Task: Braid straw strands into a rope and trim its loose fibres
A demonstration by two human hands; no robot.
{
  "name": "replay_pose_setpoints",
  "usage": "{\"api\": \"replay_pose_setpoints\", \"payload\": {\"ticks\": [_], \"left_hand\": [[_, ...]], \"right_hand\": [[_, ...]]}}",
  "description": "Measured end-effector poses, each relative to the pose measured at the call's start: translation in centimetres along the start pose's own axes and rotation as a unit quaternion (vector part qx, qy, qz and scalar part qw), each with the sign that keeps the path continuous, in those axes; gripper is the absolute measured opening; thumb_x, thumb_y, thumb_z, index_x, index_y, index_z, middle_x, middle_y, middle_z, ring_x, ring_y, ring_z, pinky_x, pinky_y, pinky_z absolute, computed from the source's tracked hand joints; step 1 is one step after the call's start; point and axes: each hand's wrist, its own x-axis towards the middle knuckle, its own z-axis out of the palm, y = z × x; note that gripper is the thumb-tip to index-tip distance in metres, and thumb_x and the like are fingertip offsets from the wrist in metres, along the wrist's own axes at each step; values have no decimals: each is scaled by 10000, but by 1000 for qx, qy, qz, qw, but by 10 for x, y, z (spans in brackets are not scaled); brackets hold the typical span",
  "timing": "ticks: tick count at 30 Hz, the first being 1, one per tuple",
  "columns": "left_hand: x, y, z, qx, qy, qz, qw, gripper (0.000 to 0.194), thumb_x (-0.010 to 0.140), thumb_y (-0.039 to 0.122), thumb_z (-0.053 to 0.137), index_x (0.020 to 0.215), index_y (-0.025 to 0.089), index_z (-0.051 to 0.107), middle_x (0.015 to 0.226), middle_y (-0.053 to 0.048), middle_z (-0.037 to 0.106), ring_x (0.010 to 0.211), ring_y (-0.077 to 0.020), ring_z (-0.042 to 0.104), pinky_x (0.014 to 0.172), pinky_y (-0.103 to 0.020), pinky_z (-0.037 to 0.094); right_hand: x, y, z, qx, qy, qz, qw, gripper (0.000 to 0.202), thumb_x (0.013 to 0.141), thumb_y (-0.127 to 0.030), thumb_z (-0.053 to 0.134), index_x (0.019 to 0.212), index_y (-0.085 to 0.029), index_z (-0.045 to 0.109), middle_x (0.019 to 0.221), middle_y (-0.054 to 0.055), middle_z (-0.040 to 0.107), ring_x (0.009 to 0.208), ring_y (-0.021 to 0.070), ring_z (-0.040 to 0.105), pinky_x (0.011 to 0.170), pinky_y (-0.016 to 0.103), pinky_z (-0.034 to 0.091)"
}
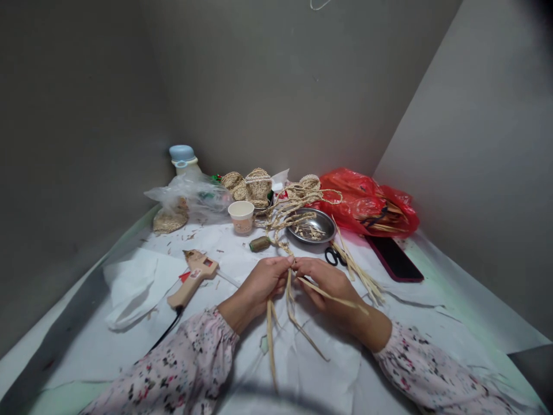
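Note:
My left hand [266, 280] and my right hand [324, 283] meet at the middle of the table, thumbs and fingers pinched on the near end of a straw braid [283, 246]. Loose straw strands [290, 300] hang down from between the hands. One strand lies across the back of my right hand. Beyond my fingertips the finished braid runs away in loose loops, partly over a steel bowl [311, 226] with straw scraps in it. Black-handled scissors [332, 257] and loose straw [360, 274] lie beside my right hand.
At left lie a glue gun [194, 278] with its cord and crumpled white paper [133, 285]. Farther back stand a paper cup [241, 218], a thread spool [260, 244], a blue-lidded bottle [184, 158] and woven straw pieces [258, 185]. A red plastic bag [345, 196] and a phone [395, 258] are at right.

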Motion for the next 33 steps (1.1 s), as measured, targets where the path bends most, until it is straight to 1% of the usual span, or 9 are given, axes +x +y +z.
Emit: {"api": "replay_pose_setpoints", "payload": {"ticks": [5,9,11,15,18,20,24,28,33], "left_hand": [[2,-3,0,14,45,24,999,324,701,427,710,715,135,571,516,69,413,430,-52,274,434,-219,155],[-2,0,3,63,63,17,996,301,716,427,680,695,143,582,475,76,396,431,-67,286,450,-228,174],[-4,1,6,93,55,13,994,297,724,422,667,674,140,588,470,74,398,437,-68,290,458,-225,186],[-5,2,12,122,22,47,991,272,719,386,666,652,128,614,582,10,552,541,-103,445,548,-222,327],[-4,2,14,116,-35,63,991,269,748,366,624,607,137,607,612,-32,612,630,-159,559,678,-269,423],[-3,2,14,114,-57,64,990,276,760,365,603,595,144,602,603,-41,624,642,-177,583,714,-292,443],[-2,0,10,159,-1,67,985,263,738,371,627,624,133,628,628,-24,621,626,-150,530,640,-249,407],[-2,-2,7,184,28,56,981,304,733,413,634,649,122,643,635,-14,587,598,-130,460,581,-231,351],[-4,-1,11,186,45,39,981,319,739,439,630,657,131,632,569,19,510,526,-101,371,521,-219,279]], "right_hand": [[-3,1,1,1,4,5,1000,332,805,-59,495,1092,-212,560,1120,97,662,1107,208,592,954,384,484],[-2,6,-1,10,71,164,984,265,831,-121,483,1059,-203,587,1039,87,677,971,206,635,868,377,501],[0,9,-2,52,53,248,966,228,867,-199,488,1062,-191,605,1016,80,687,924,197,645,826,349,505],[4,12,0,199,-12,320,926,205,888,-296,490,957,-178,642,887,41,694,821,163,640,750,290,499],[4,11,4,322,-32,380,867,219,880,-354,493,880,-174,618,714,0,644,614,125,600,578,244,483],[3,9,4,354,-39,410,840,228,873,-378,497,869,-174,599,605,-32,589,478,98,522,454,207,413],[4,7,1,319,-37,403,857,177,849,-328,518,844,-175,607,558,-58,528,429,75,428,408,187,311],[6,7,0,259,-24,370,892,162,840,-291,523,788,-178,627,618,-41,563,512,91,462,486,206,358],[4,9,2,201,-8,363,910,161,839,-285,525,785,-173,628,687,-16,620,629,124,536,602,237,421]]}}
